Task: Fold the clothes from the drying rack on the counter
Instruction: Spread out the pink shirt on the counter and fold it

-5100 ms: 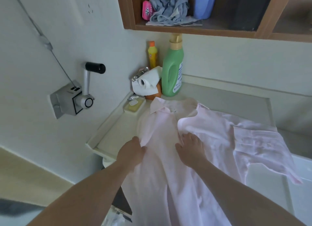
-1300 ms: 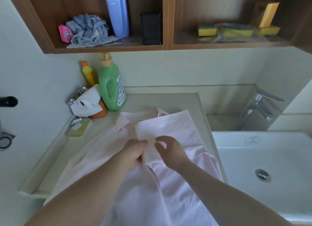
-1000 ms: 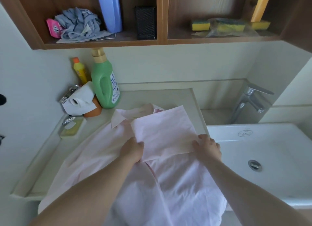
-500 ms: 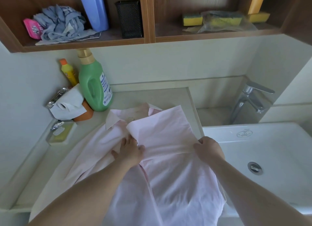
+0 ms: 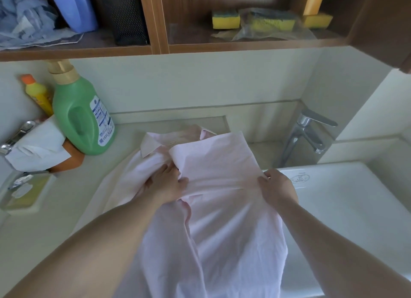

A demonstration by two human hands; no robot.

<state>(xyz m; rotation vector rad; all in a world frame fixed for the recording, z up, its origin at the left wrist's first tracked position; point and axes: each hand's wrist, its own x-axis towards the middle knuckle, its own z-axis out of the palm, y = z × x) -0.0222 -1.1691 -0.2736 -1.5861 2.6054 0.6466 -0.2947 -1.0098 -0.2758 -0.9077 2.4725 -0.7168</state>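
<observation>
Shirt (image 5: 213, 220) mid-fold on the counter (image 5: 66, 200), both hands on the folded-over flap.

Its long axis runs from the collar at frame centre down to the bottom edge, where the tail hangs off the counter. A flap lies folded across the chest. The left hand (image 5: 164, 184) presses the flap's left edge, fingers spread and fairly straight, thumb on the cloth. The right hand (image 5: 278, 188) pinches the flap's right edge where it overhangs the sink (image 5: 355, 208). The unfolded part spreads toward frame left, nearer the left hand, so that side likely folds next.
</observation>
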